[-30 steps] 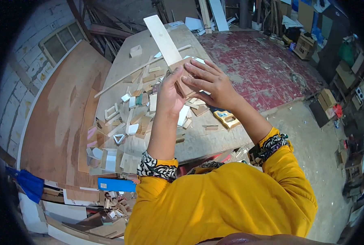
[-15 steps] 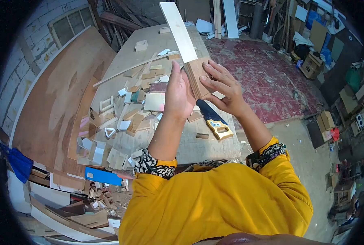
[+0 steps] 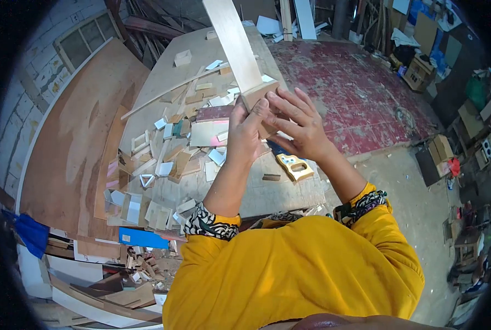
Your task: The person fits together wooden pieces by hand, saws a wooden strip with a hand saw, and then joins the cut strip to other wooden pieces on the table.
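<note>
My left hand (image 3: pixel 247 129) is closed around the near end of a long pale wooden board (image 3: pixel 233 47) and a small brown wooden block (image 3: pixel 261 92) set against it. The board slants up and away over the table. On the block's right side rests my right hand (image 3: pixel 299 122), its fingers spread and slightly bent. Below my hands lies a handsaw with a yellow handle (image 3: pixel 295 166); its dark blade is partly hidden. A small brown offcut (image 3: pixel 271 177) is left of the handle.
Wood offcuts (image 3: pixel 174 157) and small white frames cover the left part of the wooden table (image 3: pixel 245 195). A large brown panel (image 3: pixel 72 137) leans at the left. Cardboard boxes (image 3: pixel 439 151) stand on the floor at the right.
The board and block have tilted, so the block's end face now shows. My left thumb has moved onto the block, and my right hand has shifted slightly. More of the saw blade is covered.
</note>
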